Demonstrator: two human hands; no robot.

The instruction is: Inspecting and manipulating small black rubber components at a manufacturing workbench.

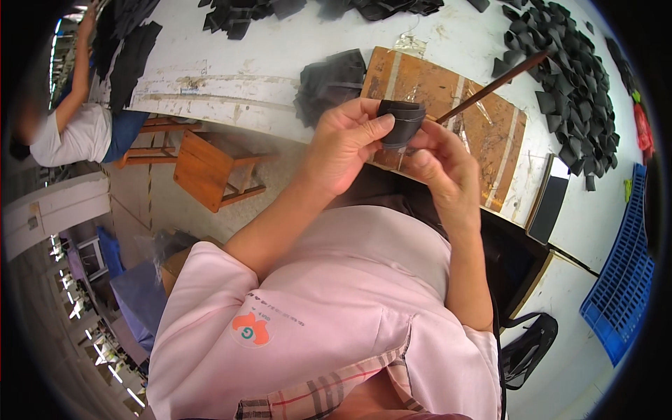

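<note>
A small curved piece of black material [402, 129], bent into a loop like a cuff, is raised in front of me over the board's near edge. My left hand [343, 147] pinches its left side between thumb and fingers. At its lower right, the fingers of my right hand [448, 168] are curled close to it. A long thin brown stick [493, 85] slants up and right from those fingers, apparently gripped in them; its lower end is hidden. Beneath lies a worn brown board [483, 136] with strips of clear tape.
Flat black pieces [329, 84] lie stacked left of the board; a big heap of folded ones [570, 91] covers the table's right. A blue plastic crate [619, 273] stands far right. At left are a wooden stool [213, 170] and another person [77, 129].
</note>
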